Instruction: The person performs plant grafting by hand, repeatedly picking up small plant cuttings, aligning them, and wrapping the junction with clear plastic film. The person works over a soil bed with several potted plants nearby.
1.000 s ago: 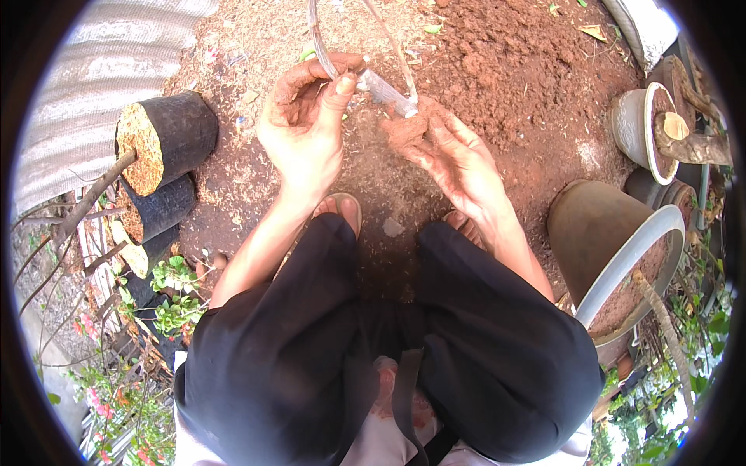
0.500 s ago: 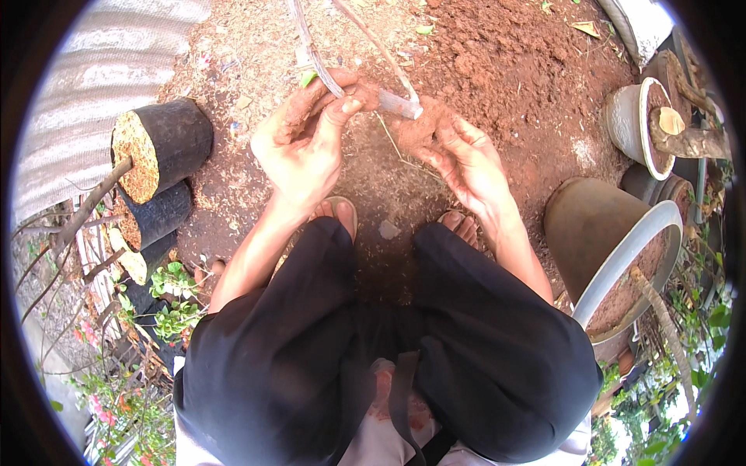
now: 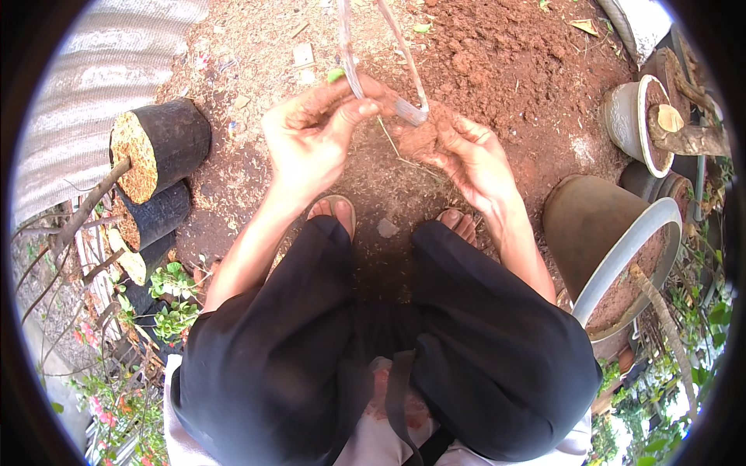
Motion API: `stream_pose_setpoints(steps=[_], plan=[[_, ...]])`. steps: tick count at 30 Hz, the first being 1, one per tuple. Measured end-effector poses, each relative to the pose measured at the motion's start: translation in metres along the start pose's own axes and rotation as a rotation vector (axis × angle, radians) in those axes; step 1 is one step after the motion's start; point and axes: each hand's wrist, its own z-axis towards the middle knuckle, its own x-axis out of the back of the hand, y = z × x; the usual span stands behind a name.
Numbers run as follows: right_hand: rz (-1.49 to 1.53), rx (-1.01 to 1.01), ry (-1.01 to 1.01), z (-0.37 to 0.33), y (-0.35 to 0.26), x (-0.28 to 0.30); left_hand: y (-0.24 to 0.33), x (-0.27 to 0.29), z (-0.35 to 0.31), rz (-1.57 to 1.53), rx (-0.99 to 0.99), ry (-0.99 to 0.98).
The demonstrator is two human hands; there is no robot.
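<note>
My left hand (image 3: 315, 128) pinches a forked woody branch (image 3: 350, 66) between thumb and mud-coated fingers. Its thin stems run up out of the top of the view, and a thicker grey piece ends in a pale tip between my hands. A small green leaf (image 3: 336, 74) shows beside the stem. My right hand (image 3: 470, 151) is closed just right of that tip, thumb against fingers caked in reddish-brown mud. Its fingers lie close under the tip; whether they grip mud or the branch cannot be made out.
Loose reddish soil (image 3: 513, 58) is heaped ahead. Black planting bags (image 3: 175, 144) lie tipped at left near a corrugated sheet (image 3: 101, 85). On the right are a large pot (image 3: 594, 225) with a stem and a white pot (image 3: 625, 120). My sandalled feet (image 3: 339, 211) stand below my hands.
The branch has shifted right and tilted, its stems now more upright. My left hand has moved slightly right with it, while my right hand stays nearly in place.
</note>
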Motion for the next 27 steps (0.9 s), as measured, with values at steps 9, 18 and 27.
stream_pose_setpoints(steps=[9,18,27], plan=[[-0.067,-0.017,-0.027,-0.002,-0.005,0.011,0.009,-0.007,-0.002,0.002,-0.002,-0.055],[0.030,0.067,-0.054,0.007,0.001,0.001,-0.004,-0.003,-0.004,-0.083,-0.100,0.087],[-0.044,0.162,-0.096,0.005,0.006,-0.004,0.008,-0.005,-0.003,-0.111,-0.023,0.252]])
